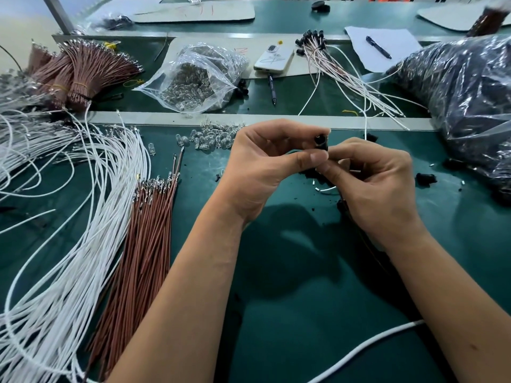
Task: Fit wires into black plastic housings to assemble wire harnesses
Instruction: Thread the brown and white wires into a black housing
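My left hand pinches a small black plastic housing between thumb and fingers above the green table. My right hand meets it from the right, its fingertips pinched together at the housing's underside; what they hold is hidden. A white wire shows just under my right hand, and another white wire trails off past my right forearm. Brown wires with metal terminals lie in a bundle to the left, beside a big sheaf of white wires. Loose black housings lie on the mat to the right.
Clear glass bulbs are scattered behind my hands. Farther back lie an open plastic bag of bulbs, finished harnesses, a phone, a pen and tied brown wire bundles. A large bag of black parts fills the right side.
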A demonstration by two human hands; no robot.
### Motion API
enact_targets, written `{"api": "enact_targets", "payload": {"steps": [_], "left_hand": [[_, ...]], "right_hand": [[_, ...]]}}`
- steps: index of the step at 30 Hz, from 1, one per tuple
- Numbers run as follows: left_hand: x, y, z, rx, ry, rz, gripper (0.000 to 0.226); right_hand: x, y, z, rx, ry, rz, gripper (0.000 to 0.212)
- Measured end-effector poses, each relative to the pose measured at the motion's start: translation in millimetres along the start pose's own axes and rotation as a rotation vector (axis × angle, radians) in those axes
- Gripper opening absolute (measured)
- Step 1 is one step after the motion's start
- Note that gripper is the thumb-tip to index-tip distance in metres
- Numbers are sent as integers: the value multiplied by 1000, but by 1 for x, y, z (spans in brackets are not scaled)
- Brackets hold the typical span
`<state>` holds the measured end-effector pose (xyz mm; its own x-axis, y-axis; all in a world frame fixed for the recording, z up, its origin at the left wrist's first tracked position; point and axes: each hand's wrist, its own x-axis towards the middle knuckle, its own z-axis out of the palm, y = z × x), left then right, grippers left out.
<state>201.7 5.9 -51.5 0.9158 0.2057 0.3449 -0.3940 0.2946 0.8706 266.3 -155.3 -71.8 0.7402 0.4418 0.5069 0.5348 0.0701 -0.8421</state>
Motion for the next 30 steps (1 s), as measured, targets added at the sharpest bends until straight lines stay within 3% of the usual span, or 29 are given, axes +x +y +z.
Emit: {"api": "enact_targets", "payload": {"steps": [18,30], "left_hand": [[0,0,0,115,28,-2,25],[-1,4,3,164,19,30,35]], "right_hand": [[-1,0,0,-23,-19,-9,1],[2,7,-5,-57,-66,10,8]]}}
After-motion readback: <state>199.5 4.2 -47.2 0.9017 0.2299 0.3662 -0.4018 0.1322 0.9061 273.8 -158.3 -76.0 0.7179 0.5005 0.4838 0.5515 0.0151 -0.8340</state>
